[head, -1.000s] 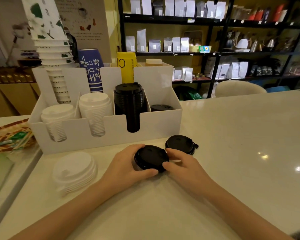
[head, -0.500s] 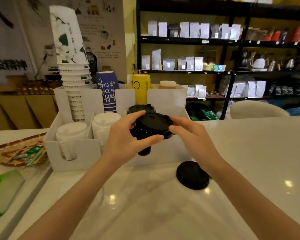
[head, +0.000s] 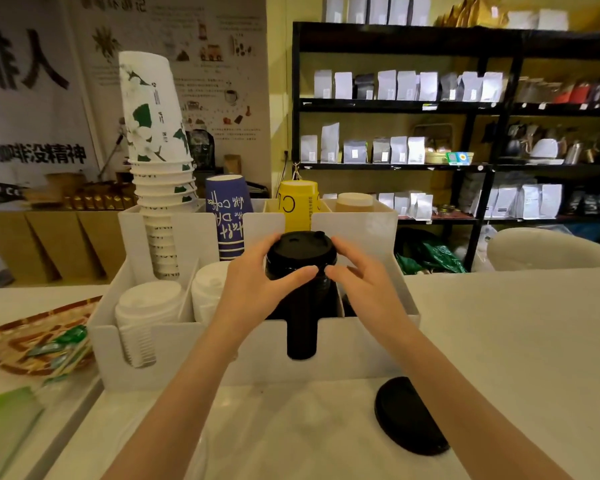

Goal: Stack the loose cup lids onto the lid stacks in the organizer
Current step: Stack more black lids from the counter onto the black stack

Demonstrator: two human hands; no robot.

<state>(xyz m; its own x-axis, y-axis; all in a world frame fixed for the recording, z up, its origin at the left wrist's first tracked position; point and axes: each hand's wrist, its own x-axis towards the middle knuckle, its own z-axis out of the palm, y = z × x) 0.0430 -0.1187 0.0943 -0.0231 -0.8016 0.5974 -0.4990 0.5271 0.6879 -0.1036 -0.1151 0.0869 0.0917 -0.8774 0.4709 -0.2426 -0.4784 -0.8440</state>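
Pinching a flat, upward-facing black lid (head: 300,249) from both sides, left hand (head: 257,282) and right hand (head: 361,282) hold it atop the upright black lid stack (head: 301,327) in the organizer (head: 222,355).

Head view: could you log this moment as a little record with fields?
place: white counter
organizer: white, holds lids and cups
black stack: tall, in organizer
top lid: black, on the black stack
left hand: fingers on top lid
right hand: fingers on top lid
loose lid: black, on counter
white stacks: left compartments
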